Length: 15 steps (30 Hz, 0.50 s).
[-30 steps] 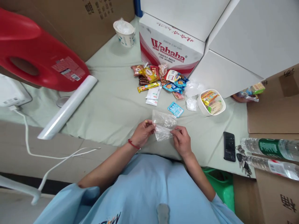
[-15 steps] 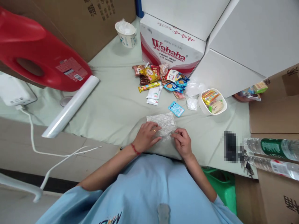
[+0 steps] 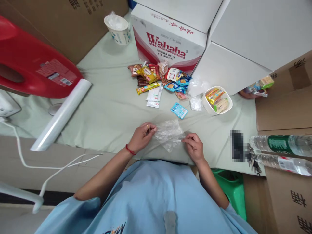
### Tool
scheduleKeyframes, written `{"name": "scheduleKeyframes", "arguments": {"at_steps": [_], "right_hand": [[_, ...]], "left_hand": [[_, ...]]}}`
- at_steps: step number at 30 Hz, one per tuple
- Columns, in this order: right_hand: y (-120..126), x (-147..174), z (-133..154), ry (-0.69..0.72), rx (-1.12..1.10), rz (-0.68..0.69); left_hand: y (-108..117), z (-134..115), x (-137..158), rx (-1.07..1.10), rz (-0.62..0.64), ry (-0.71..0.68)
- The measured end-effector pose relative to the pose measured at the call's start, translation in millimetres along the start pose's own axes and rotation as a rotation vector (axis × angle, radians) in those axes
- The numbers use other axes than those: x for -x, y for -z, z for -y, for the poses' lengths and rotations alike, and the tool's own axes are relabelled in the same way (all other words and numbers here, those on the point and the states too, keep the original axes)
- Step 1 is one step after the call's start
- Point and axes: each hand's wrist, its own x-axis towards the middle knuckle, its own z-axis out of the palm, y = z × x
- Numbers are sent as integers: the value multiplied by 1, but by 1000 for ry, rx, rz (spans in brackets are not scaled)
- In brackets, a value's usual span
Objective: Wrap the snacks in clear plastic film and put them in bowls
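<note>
Spreading a crumpled piece of clear plastic [image 3: 169,131] between our hands, we have it low over the pale green cloth [image 3: 107,110], right in front of us; we cannot tell whether it is a bag or a loose sheet. Our left hand [image 3: 142,139] has just gone from lying flat over the plastic to pinching its left edge, thumb and fingers drawn together; our right hand [image 3: 195,148] grips the right edge between thumb and forefinger, the other fingers curled; with both sides caught, the plastic now lies wider between them and seems better controlled, though it is wrinkled yet. Just beyond it sits a blue packet [image 3: 179,110], touched by neither hand; farther out we see white sachets [image 3: 153,97], a heap of wrapped snacks [image 3: 149,74], a wad of plastic [image 3: 196,103] and a white tub [image 3: 230,105] holding more wrapped pieces; behind the heap stands the Wahaha carton [image 3: 168,42]; well apart, to our left, lie a white roll [image 3: 62,113] and a red jug [image 3: 36,66].
</note>
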Motion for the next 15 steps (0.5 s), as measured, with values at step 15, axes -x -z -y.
{"name": "scheduleKeyframes", "arguments": {"at_steps": [15], "right_hand": [[37, 19, -14, -7, 89, 97]], "left_hand": [[33, 45, -25, 144, -372, 390]]}}
